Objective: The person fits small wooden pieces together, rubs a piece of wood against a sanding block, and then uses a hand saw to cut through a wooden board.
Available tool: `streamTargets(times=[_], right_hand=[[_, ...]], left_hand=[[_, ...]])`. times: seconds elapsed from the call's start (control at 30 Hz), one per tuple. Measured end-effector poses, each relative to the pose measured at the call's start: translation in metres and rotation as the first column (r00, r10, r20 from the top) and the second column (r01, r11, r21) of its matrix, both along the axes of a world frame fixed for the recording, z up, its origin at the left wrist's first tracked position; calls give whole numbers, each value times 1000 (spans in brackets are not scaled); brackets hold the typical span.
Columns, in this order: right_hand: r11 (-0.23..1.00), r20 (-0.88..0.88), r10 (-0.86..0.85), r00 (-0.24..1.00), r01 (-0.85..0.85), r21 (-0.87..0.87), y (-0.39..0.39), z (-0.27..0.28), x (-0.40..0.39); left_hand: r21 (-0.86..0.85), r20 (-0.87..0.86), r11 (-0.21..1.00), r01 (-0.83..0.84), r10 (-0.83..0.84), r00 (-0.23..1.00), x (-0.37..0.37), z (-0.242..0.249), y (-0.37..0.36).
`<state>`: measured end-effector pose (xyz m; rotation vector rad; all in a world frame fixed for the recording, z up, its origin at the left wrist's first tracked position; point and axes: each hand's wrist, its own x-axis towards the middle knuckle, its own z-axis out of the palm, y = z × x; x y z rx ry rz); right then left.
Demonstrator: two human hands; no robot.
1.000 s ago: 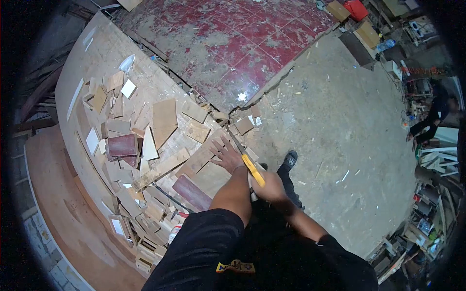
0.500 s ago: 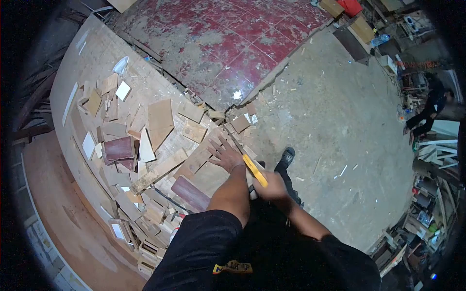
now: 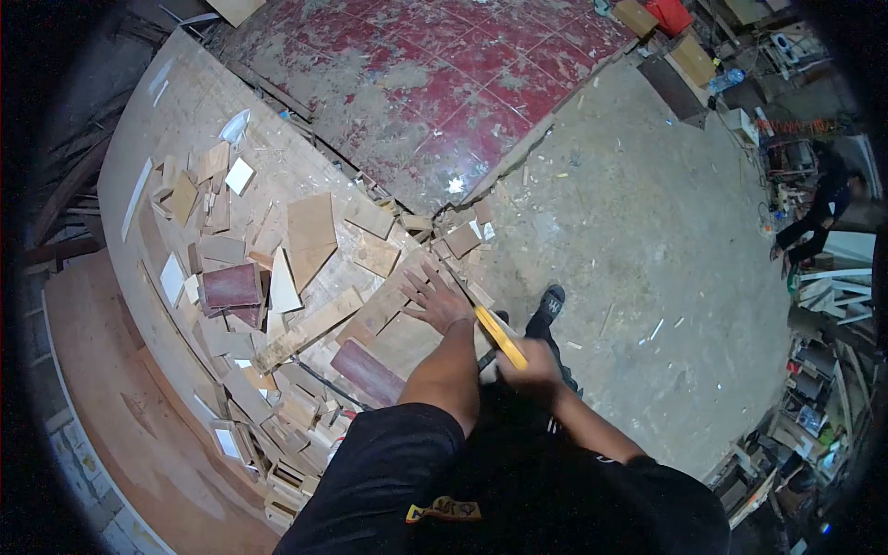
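Note:
My left hand (image 3: 437, 303) lies flat with fingers spread on a wooden board (image 3: 375, 313) at the bench's edge. My right hand (image 3: 532, 368) is wrapped round the yellow handle of a handsaw (image 3: 500, 337). The thin dark blade runs from the handle up along the board's right edge, close beside my left fingers; where its teeth touch the wood is too small to tell. A reddish-brown piece of board (image 3: 366, 372) lies left of my left forearm.
Wood offcuts, including a dark red block (image 3: 231, 287) and a long strip (image 3: 310, 328), cover the workbench (image 3: 139, 120). A sandalled foot (image 3: 552, 301) stands on the concrete floor (image 3: 647, 240). Another person (image 3: 823, 208) is at the far right, near piled scrap.
My right hand and the saw have moved down and slightly right, back toward my body. My left hand stays spread on the board.

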<state>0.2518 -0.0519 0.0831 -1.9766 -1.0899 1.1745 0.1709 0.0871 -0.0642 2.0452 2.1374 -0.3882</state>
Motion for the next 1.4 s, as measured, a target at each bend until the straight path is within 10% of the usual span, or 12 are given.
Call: streamTargets(times=[0.07, 0.13, 0.23, 0.43, 0.5, 0.57, 0.67, 0.7, 0.9, 0.97, 1.03, 1.4], right_hand=[[970, 86, 130, 988, -145, 194, -25, 1, -1], [996, -140, -91, 986, 91, -9, -27, 31, -1], [995, 128, -96, 987, 98, -15, 16, -27, -13], [985, -55, -171, 984, 169, -46, 35, -18, -12], [976, 12, -12, 1000, 9, 216, -9, -5, -3], [987, 22, -103, 994, 105, -123, -15, 56, -1], [996, -15, -89, 996, 89, -12, -16, 14, -6], [992, 266, 67, 962, -93, 87, -8, -43, -12], [982, 15, -182, 983, 183, -37, 37, -32, -16], [944, 343, 150, 927, -237, 228, -17, -35, -6], [986, -15, -113, 994, 110, -122, -26, 42, -1], [986, -2, -93, 996, 92, -139, 31, -5, -12]], left_hand=[[-49, 29, 999, -17, 18, 999, 1, 10, 1], [-42, 17, 999, -12, 12, 1000, -2, 6, -1], [-44, 44, 999, -13, 15, 999, -3, 4, 1], [-13, 71, 1000, 8, -7, 997, -8, -8, -3], [-24, 38, 1000, -2, 3, 999, -4, -1, -1], [-43, 22, 999, -4, 4, 1000, 0, 10, 2], [-44, 36, 999, -9, 10, 999, -1, 8, 2], [-43, 37, 999, -10, 12, 999, -3, 6, 2], [-48, 137, 999, -2, 9, 990, -7, 2, 1], [32, 137, 999, -15, 10, 991, -3, 5, 0], [2, 123, 1000, -16, 16, 992, -1, 8, 2], [-23, 39, 1000, 7, -6, 999, -6, -5, 0]])
